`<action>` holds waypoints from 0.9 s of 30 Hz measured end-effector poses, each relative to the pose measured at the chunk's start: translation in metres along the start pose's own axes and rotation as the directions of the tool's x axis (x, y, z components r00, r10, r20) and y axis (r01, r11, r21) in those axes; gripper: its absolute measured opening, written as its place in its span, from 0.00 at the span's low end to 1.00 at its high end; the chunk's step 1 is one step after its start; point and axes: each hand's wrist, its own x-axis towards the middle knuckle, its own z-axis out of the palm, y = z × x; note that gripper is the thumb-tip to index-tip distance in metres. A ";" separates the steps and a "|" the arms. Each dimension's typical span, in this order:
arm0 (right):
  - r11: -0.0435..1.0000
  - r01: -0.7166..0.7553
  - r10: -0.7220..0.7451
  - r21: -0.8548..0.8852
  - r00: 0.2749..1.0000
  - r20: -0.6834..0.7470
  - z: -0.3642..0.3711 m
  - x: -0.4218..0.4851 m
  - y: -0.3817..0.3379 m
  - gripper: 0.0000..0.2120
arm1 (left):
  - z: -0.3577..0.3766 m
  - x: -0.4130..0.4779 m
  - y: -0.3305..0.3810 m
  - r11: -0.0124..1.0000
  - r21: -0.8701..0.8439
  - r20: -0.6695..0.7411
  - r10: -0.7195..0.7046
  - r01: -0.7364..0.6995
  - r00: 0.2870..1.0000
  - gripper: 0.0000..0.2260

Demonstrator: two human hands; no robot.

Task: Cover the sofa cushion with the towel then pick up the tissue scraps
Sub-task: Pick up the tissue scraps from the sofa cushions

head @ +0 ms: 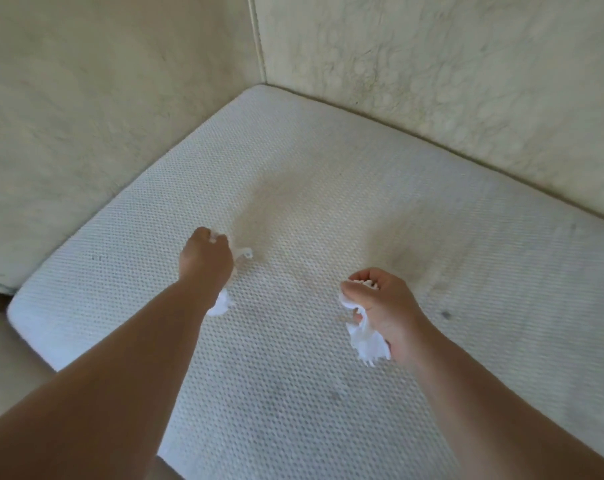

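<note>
Lying flat over the sofa cushion, the white waffle-textured towel [328, 209] reached into the corner where the sofa back [449, 74] met the side panel [86, 98]. Above it, the left hand [206, 259] was clenched around tissue scraps [221, 304], white bits poking out at both ends. The right hand [385, 311] gripped another bunch [366, 344], fingers [354, 291] curled tightly around it.
</note>
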 end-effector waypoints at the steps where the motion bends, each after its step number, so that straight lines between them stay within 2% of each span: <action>1: 1.000 0.007 -0.007 0.004 1.000 -0.008 -0.006 -0.005 -0.004 0.09 | 0.000 -0.008 0.001 0.999 -0.036 0.000 -0.031 0.030 1.000 0.13; 4: 1.000 0.016 -0.015 0.006 0.998 -0.054 -0.028 -0.025 -0.009 0.08 | 0.003 -0.043 0.008 0.982 -0.134 0.035 -0.127 0.131 0.991 0.13; 6: 1.000 0.002 -0.002 -0.004 0.995 -0.097 -0.047 -0.044 -0.008 0.07 | 0.008 -0.074 0.017 0.982 -0.128 0.112 -0.126 0.140 0.986 0.14; 10: 0.999 -0.030 0.024 -0.032 0.982 -0.187 -0.084 -0.088 0.001 0.05 | 0.020 -0.146 0.039 0.983 -0.152 0.218 -0.071 0.106 0.973 0.14; 17: 1.000 0.008 -0.006 0.005 0.957 -0.291 -0.144 -0.176 0.019 0.07 | 0.039 -0.259 0.081 0.981 -0.195 0.327 0.058 0.007 0.943 0.15; 22: 0.995 0.016 0.024 0.102 0.924 -0.382 -0.206 -0.245 0.035 0.06 | 0.068 -0.352 0.113 0.980 -0.191 0.407 0.136 -0.062 0.903 0.13; 27: 0.955 0.013 0.143 0.295 0.854 -0.500 -0.270 -0.305 0.094 0.08 | 0.120 -0.444 0.124 0.978 -0.148 0.552 0.206 -0.149 0.808 0.11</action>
